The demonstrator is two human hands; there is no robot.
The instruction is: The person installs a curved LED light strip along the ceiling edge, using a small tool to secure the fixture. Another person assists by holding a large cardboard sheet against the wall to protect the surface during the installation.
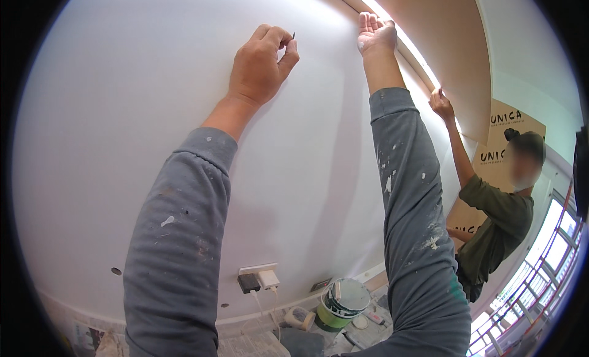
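Note:
Up in front of the white wall [294,142], my left hand [261,65] is closed, thumb and fingers pinching a small, thin dark piece [293,36] whose short tip sticks out. Too little of it shows to tell its kind. My right hand [376,36] is raised higher, palm in view and fingers loosely bent upward. It is at the lower edge of a brown overhead panel [442,50], beside a bright light strip [412,45]; whether it touches the strip I cannot tell. Nothing shows in the right palm except a white smear.
A co-worker [500,216] at the right reaches a hand to the same strip. Below are a wall socket with two plugs [259,278], a green-and-white bucket [334,314] and a tape roll [299,318]. Brown printed board [503,133] and a barred window [540,252] lie beyond.

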